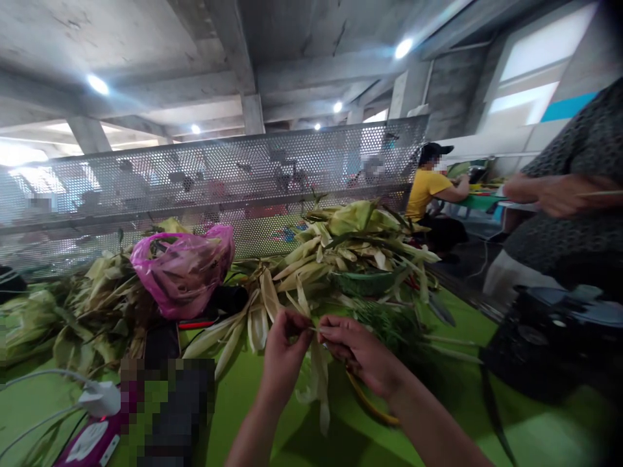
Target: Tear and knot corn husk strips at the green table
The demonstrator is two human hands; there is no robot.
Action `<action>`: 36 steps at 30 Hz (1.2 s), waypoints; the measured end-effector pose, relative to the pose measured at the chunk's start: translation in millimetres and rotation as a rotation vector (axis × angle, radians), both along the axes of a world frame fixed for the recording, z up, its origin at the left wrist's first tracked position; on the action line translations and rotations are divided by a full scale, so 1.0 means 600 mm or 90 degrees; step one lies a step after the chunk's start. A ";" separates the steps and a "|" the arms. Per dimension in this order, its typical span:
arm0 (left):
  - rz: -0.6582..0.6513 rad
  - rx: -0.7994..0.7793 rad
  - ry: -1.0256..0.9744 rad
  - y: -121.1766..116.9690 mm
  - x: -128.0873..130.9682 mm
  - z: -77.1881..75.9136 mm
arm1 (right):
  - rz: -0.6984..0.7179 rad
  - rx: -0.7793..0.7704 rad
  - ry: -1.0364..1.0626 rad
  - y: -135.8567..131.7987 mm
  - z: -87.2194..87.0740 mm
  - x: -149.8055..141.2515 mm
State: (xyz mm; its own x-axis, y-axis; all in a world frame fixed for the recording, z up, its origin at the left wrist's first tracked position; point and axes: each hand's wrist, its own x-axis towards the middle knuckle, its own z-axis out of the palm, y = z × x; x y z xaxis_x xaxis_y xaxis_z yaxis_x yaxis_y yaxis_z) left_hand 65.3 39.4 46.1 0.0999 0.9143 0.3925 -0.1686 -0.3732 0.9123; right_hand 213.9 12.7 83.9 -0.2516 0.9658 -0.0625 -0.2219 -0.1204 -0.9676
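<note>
My left hand [287,347] and my right hand [357,350] are close together over the green table, each with its fingers pinched. Between them is a pale corn husk strip [320,383] that hangs down toward the tabletop; its upper end is at my fingertips. Just beyond my hands, more dry husks [260,318] spread across the table. Under my right forearm curves a yellow, hose-like band [368,403], partly hidden. Feathery green foliage [389,321] lies beyond my right hand.
A husk pile [360,243] tops a green basket [363,283]. To the left are a pink plastic bag [182,269], another husk heap [104,298] and a power strip [90,444] with cables. A perforated metal screen [272,175] stands behind. People stand and sit at right, near a black bag [549,337].
</note>
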 end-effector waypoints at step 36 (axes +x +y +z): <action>0.019 0.004 -0.076 0.000 -0.007 0.004 | 0.056 0.009 -0.046 0.003 -0.008 0.007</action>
